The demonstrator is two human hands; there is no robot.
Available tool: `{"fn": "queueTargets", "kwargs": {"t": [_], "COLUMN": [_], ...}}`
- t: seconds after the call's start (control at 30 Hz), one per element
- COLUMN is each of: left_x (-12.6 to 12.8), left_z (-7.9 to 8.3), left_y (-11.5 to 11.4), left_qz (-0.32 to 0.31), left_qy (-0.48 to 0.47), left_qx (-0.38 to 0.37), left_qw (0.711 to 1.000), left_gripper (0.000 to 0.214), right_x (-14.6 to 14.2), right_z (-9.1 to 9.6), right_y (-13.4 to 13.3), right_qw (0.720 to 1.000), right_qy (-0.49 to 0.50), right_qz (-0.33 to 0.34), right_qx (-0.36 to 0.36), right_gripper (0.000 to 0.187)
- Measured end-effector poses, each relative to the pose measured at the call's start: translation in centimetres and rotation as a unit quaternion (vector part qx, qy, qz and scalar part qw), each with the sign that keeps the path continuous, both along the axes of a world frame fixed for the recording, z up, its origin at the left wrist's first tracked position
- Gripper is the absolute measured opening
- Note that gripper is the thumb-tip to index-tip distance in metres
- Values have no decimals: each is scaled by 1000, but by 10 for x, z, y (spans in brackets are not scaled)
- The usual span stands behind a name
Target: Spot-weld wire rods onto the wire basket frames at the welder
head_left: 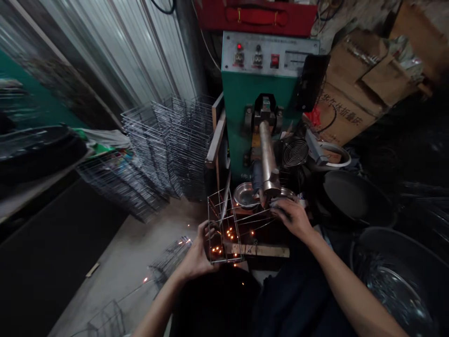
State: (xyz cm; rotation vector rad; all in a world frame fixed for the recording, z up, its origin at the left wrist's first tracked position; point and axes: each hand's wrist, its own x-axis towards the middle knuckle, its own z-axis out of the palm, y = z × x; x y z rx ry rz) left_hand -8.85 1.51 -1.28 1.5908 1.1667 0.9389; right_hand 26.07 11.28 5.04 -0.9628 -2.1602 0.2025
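My left hand is closed around the left side of a wire basket, a thin metal wire frame tilted below the machine's arm. Long wires of the frame run right toward the electrode tip of a green spot welder. My right hand is at the end of the welder's metal cylinder arm. Its fingers are pinched together near the wires, and what lies between them is hidden. Orange sparks scatter around the frame and my left hand.
Stacked wire baskets stand at the left. More wire pieces lie on the floor. A metal dish sits under the welder arm. At the right are a black pan, a large basin with metal parts, and cardboard boxes.
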Motion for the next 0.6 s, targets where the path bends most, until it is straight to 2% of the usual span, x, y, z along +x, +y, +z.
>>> {"fn": "queueTargets", "kwargs": {"t": [0.2, 0.27, 0.33, 0.4, 0.43, 0.47, 0.53, 0.57, 0.6], "left_x": [-12, -14, -14, -12, -11, -9, -7, -5, -4], "left_z": [4, 5, 9, 15, 17, 18, 17, 16, 14], "left_y": [20, 21, 20, 19, 19, 19, 19, 18, 18], "left_qz": [-15, -23, -29, -30, -28, -26, -24, -20, -15], "left_qy": [-7, 9, 33, 56, 58, 51, 18, -2, -21], "left_qx": [-16, -21, -14, -5, -3, -6, -17, -21, -24], "left_qw": [1000, 999, 999, 998, 998, 998, 999, 1000, 999], "left_gripper": [104, 104, 108, 113, 116, 118, 119, 117, 115], "right_x": [-7, 4, 38, 98, 136, 177, 257, 291, 319], "right_z": [-2, 1, -1, -13, -25, -40, -79, -101, -122], "right_y": [11, 7, -4, -23, -37, -54, -96, -120, -144], "right_qw": [1000, 999, 996, 978, 957, 921, 830, 782, 753], "right_qy": [20, 30, 36, 37, 32, 27, -29, -52, -66], "right_qz": [-17, -29, -78, -193, -276, -381, -544, -601, -623], "right_qx": [5, -9, -38, -71, -81, -74, -123, -158, -203], "right_gripper": [21, 21, 25, 34, 40, 46, 45, 38, 30]}}
